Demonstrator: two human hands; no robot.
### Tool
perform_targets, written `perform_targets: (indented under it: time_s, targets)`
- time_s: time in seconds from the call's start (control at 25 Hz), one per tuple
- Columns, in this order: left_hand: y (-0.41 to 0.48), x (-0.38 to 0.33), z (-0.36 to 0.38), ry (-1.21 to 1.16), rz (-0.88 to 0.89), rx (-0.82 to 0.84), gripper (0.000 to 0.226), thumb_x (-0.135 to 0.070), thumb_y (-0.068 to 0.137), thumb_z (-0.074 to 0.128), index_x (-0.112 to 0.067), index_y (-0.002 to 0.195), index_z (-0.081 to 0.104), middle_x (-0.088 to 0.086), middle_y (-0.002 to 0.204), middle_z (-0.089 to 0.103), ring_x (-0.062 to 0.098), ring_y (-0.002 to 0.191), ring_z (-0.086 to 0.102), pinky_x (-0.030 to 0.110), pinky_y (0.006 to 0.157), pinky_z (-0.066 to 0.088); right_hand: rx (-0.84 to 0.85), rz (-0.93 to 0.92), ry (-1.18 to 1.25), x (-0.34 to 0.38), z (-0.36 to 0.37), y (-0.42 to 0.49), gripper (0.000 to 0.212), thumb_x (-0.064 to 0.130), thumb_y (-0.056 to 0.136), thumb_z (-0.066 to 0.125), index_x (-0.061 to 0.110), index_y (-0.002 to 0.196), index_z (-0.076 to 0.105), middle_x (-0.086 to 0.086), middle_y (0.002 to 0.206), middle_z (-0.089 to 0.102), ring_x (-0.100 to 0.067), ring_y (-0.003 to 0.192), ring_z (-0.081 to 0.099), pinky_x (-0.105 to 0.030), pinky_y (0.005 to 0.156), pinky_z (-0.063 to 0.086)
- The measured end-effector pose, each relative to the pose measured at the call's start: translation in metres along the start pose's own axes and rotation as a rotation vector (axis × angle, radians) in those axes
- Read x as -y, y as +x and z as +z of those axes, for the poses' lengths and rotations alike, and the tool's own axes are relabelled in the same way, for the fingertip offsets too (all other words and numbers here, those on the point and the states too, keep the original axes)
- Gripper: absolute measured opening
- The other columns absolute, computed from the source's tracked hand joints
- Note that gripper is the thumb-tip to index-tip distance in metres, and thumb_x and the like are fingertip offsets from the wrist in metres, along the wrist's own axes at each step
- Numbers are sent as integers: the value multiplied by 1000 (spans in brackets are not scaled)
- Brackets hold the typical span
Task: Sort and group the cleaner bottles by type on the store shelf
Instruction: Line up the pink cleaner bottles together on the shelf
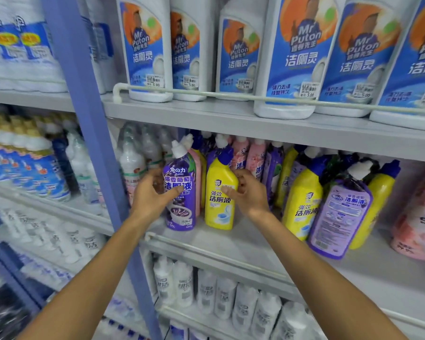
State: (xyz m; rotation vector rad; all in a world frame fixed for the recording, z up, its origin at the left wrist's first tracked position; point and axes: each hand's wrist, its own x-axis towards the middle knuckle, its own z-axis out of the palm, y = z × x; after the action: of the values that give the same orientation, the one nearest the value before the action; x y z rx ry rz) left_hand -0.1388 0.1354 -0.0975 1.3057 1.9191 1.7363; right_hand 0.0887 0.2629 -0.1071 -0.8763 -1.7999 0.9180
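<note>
On the middle shelf (268,244) a purple bottle with a white cap (180,192) stands upright at the front left. My left hand (150,192) grips its left side, thumb across the label. Beside it stands a yellow bottle with a blue cap (219,192); my right hand (248,192) curls round its right side, thumb on the label. Pink bottles (245,155) and more purple ones stand behind. To the right are another yellow bottle (302,200), a purple bottle turned back-label outward (339,214) and a third yellow one (375,204).
Large white Mr Puton bottles (292,57) fill the upper shelf behind a rail. White bottles (221,295) line the lower shelf. A blue upright post (96,143) splits the shelving; more white bottles (39,163) sit left of it. A pink bag (420,217) lies far right.
</note>
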Motion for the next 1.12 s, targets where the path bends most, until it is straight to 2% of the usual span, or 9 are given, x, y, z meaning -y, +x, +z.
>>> perform_targets:
  time_s: [0.08,0.2,0.32,0.48,0.56,0.72,0.92,1.04,1.12]
  targets:
    - [-1,1,6,-3,12,60,52,-22,77,89,-17,120,60,-2,99,73,19,93,69,37,83,58,-30,-2,-19,0,-14,-12,39,25,76,90,33,104,64,11,88,74,-11,81,72,-21,74,58]
    - [-9,-8,28,-37,56,121,45,-18,76,89,-28,109,60,-11,84,74,-3,75,67,14,64,52,-65,-21,-36,-3,-47,-39,38,26,77,89,38,104,64,24,85,72,2,77,68,-12,67,53]
    - [-20,-21,65,-115,69,162,45,-6,75,88,-29,103,60,-8,81,68,-7,64,64,11,58,50,-135,-27,-67,-9,-92,-71,42,28,77,88,35,111,65,27,97,71,0,83,70,-10,68,52]
    - [-43,-40,124,-185,85,285,46,-7,76,87,-16,113,60,-9,79,64,-7,61,60,12,60,49,-255,26,-198,-16,-156,-105,48,33,76,88,27,118,66,16,102,74,-9,88,71,-24,77,57]
    - [-54,-50,152,-208,112,360,42,-7,77,86,-20,108,61,-13,76,65,-8,63,60,10,61,48,-306,50,-240,-20,-186,-121,49,36,76,87,26,120,66,12,104,76,-11,90,72,-29,77,59]
    - [-72,-65,185,-238,119,408,39,-12,78,87,-17,108,62,0,86,69,11,75,63,25,68,56,-366,84,-225,-22,-224,-140,52,32,80,85,22,126,64,8,105,77,-11,92,74,-32,77,62]
    - [-77,-76,181,-287,36,470,43,-9,80,84,-9,118,64,11,97,69,24,84,67,24,69,59,-386,124,-156,-17,-224,-144,58,28,79,86,17,131,62,2,107,76,-15,96,75,-34,79,63]
    - [-75,-73,156,-324,-31,464,50,-8,82,82,-5,128,63,18,114,70,27,97,69,46,87,61,-504,91,-222,2,-218,-163,64,44,77,84,20,131,62,13,110,71,1,97,70,-10,75,53]
    - [-68,-64,128,-347,-39,422,48,-10,83,82,-8,128,65,16,116,71,28,106,70,49,93,59,-550,20,-235,14,-209,-179,59,45,82,83,23,132,62,11,117,72,1,104,69,-8,80,51]
